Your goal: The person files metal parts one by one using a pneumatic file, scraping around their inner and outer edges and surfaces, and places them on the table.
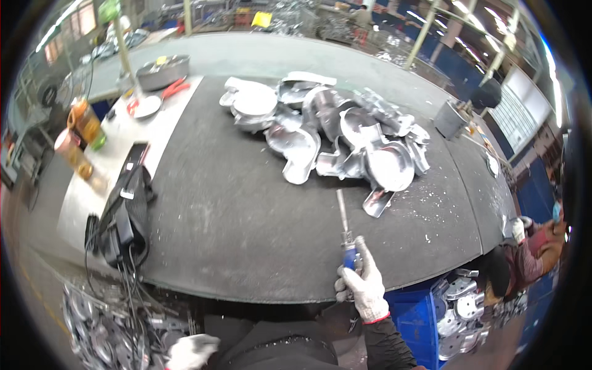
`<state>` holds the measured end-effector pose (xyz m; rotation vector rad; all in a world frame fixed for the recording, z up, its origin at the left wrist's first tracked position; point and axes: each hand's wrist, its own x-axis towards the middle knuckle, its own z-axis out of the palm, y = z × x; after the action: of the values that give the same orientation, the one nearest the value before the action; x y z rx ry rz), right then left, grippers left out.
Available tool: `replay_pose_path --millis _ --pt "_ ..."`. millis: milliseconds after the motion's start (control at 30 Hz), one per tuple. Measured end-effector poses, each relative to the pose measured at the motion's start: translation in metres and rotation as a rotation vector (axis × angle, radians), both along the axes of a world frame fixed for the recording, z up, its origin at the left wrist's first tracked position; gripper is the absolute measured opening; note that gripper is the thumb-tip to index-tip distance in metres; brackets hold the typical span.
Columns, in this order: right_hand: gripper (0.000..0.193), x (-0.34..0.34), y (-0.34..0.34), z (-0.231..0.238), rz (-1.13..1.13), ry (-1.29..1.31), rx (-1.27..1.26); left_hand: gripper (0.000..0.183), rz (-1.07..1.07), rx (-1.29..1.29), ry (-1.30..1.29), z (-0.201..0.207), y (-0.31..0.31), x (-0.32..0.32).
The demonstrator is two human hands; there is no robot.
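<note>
My right hand (364, 287), in a white glove with a red cuff edge, is closed round a blue-handled tool (349, 254). The tool's narrow metal shaft points away from me over the dark table mat (246, 216). Beyond its tip lies a heap of shiny cast metal parts (333, 123), rounded like cups, some with flat arms. The closest part (390, 166) sits at the heap's front right. My left hand (193, 351), also gloved, hangs low by the table's front edge, near metal parts (98, 336) below. Motion smears its fingers.
Left on a pale board are bottles (86, 126), red-handled pliers (176, 88), a white dish (147, 107) and a black bag-like bundle (126, 216) with cables. A blue crate (416, 320) of metal parts stands below right. Another person (536, 253) works at far right.
</note>
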<state>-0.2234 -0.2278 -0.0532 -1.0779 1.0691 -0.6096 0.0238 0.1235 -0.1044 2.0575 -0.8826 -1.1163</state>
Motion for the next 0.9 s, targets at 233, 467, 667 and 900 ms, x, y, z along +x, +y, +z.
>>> replay_pose_path --millis 233,467,667,900 --pt "0.086 -0.031 0.001 0.005 -0.054 -0.054 0.015 0.043 -0.45 -0.808 -0.877 0.079 -0.328 0.022" --pt "0.088 -0.023 0.0 -0.003 -0.072 -0.118 0.041 0.035 -0.472 -0.51 -1.296 0.025 -0.473 0.098" --pt "0.084 -0.026 -0.008 -0.007 -0.045 -0.144 0.023 0.024 -0.473 -0.238 -1.055 0.051 -0.397 0.051" --pt "0.084 -0.022 -0.006 -0.004 -0.077 -0.173 -0.004 0.016 0.117 -0.647 -0.316 0.066 -0.332 0.034"
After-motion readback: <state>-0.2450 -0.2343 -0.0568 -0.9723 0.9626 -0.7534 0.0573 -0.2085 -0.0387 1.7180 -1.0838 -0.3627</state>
